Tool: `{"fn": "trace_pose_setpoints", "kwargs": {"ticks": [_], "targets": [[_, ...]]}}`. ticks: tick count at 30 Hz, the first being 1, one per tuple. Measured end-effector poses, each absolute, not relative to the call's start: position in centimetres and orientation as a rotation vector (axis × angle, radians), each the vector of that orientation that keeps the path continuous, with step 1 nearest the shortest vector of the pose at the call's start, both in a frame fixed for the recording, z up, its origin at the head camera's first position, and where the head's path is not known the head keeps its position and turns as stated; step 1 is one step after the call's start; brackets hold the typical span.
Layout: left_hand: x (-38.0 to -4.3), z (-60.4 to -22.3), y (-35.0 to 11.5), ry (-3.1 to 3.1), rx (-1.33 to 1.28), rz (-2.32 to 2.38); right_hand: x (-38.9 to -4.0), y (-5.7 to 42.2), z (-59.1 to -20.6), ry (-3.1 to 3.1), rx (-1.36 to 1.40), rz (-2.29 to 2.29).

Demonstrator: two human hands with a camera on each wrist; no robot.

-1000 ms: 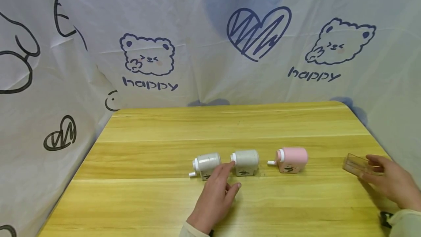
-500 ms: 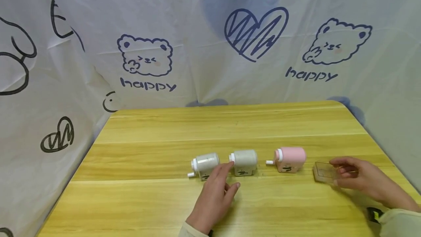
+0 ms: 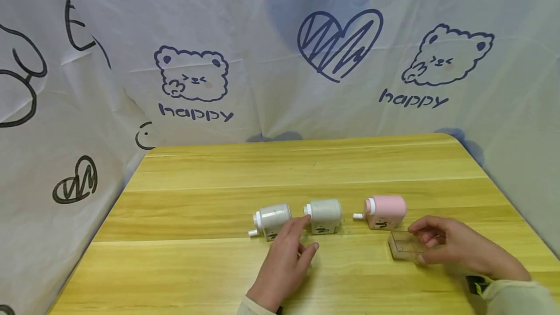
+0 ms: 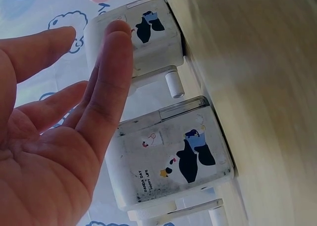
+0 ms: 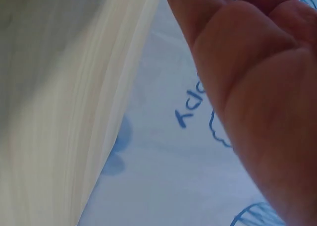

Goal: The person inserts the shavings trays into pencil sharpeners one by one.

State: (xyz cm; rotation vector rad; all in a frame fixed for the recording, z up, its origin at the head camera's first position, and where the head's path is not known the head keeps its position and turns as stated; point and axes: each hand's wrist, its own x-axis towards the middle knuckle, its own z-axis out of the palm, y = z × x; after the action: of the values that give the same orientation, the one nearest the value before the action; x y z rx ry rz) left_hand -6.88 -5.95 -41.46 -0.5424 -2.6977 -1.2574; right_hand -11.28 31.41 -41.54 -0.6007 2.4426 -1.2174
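Note:
Three hand-crank pencil sharpeners stand in a row: a greyish-white sharpener (image 3: pixel 275 214) at left, a second greyish-white sharpener (image 3: pixel 327 210) in the middle, and a pink sharpener (image 3: pixel 388 210) at right. My left hand (image 3: pixel 284 264) is held with extended fingers before the two white ones, fingertips overlapping the gap between them. In the left wrist view, panda pictures show on the white sharpener (image 4: pixel 173 156). My right hand (image 3: pixel 459 249) pinches a clear brownish plastic box (image 3: pixel 399 248), like a shavings drawer, between thumb and fingers, just in front of the pink sharpener. The right wrist view hides the box.
The wooden table (image 3: pixel 210 169) has rounded far corners. A white cloth (image 3: pixel 271 62) with blue bear and heart drawings hangs behind it and along its sides. Dark specks lie beside the middle sharpener.
My right hand has carried the clear plastic box leftward and nearer to me, from the table's right side to the front of the pink sharpener. My left hand keeps its place.

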Motion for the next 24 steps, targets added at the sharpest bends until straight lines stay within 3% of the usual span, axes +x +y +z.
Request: {"fn": "trace_pose_setpoints", "kwargs": {"ticks": [24], "targets": [[-6.8,-41.1,-3.9,-2.644,-0.678,-1.166,-11.2,28.6,-42.1,2.336,-0.633,-1.241]]}}
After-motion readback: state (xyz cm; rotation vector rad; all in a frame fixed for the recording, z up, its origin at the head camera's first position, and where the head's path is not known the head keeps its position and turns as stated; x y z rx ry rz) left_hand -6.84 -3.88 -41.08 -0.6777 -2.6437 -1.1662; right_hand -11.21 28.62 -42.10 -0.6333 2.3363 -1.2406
